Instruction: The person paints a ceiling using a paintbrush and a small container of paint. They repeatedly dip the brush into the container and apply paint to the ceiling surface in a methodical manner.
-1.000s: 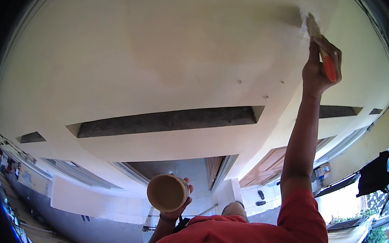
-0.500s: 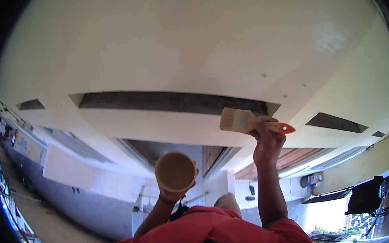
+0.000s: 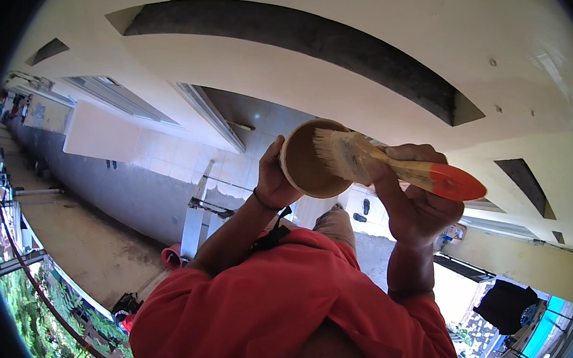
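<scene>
My left hand [image 3: 276, 178] is wrapped round the side of a round, beige paint-smeared tub [image 3: 305, 178], its open top facing up toward me. Inside I see tan walls; how much paint it holds I cannot tell. With my right hand [image 3: 416, 199] I grip a wide paintbrush [image 3: 402, 168] by its wooden handle, whose end is red. The pale bristles hang over the right part of the tub's mouth, pointing left. Cream paint coats the ferrule. Whether the bristles touch the tub's inside is unclear.
Ahead rises a cream wall [image 3: 254, 75] with a long dark slot [image 3: 298, 28] in it. Below are a doorway, a white tiled floor and a metal ladder-like frame [image 3: 196, 219]. A dark cloth [image 3: 505, 307] hangs at the right; plants [image 3: 55, 302] grow at the lower left.
The paintbrush has come from near the wall down to the tub. My left hand has raised the tub to meet it. The view has tilted down and turned.
</scene>
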Tool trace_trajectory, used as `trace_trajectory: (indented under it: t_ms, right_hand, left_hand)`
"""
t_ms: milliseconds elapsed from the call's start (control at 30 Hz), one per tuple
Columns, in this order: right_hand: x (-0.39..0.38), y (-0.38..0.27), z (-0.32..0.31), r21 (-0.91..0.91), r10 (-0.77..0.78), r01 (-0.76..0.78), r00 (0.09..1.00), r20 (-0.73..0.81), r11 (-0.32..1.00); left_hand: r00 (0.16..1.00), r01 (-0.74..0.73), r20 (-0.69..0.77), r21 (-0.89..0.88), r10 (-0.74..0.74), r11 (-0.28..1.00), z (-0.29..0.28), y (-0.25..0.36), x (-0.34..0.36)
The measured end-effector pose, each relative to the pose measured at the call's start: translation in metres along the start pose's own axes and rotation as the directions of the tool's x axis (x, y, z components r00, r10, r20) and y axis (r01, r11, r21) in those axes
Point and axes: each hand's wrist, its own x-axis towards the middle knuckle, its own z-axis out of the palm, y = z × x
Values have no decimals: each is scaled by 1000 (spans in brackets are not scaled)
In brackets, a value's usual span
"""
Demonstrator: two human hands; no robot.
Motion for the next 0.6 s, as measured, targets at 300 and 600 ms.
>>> trace_trajectory:
  t_ms: [300, 600]
  right_hand:
    - [2, 21, 18, -193, 161, -121, 966, 204, 974]
    - [-3, 34, 29, -180, 137, -93, 958, 250, 979]
  left_hand:
    - [998, -37, -45, 0, 37, 999, -8, 5, -1]
    - [995, -64, -78, 16, 65, 998, -8, 4, -2]
